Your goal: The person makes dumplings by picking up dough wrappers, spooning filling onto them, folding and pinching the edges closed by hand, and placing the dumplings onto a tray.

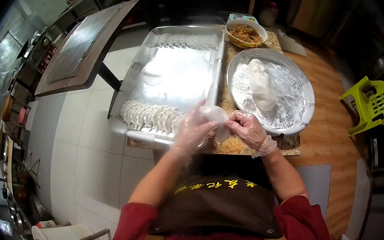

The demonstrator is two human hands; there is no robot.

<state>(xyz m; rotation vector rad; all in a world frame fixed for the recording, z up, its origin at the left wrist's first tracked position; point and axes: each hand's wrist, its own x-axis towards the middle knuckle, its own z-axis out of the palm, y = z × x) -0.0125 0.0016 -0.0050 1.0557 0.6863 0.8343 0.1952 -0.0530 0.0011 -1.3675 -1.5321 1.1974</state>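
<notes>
Both hands wear thin clear plastic gloves. My left hand (pixel 192 128) holds a thin white dough wrapper (pixel 214 114) near the tray's front right corner. At the wrapper's right edge my right hand (pixel 247 130) is closed in a pinch on it. To the left, a metal tray (pixel 178 73) bears a row of folded white dumplings (pixel 150 116) along its front and another row (pixel 187 40) at its back. A large white lump of dough (pixel 260 86) lies in a round metal basin (pixel 304 97) dusted with white flour, just beyond my right hand.
A bowl of brown shredded filling (pixel 245 32) stands behind the basin. Yellowish shreds (pixel 231 145) lie on the board below my hands. A wooden table with a ribbed panel (pixel 85 41) is at the left, and a green plastic chair (pixel 371 105) at the right.
</notes>
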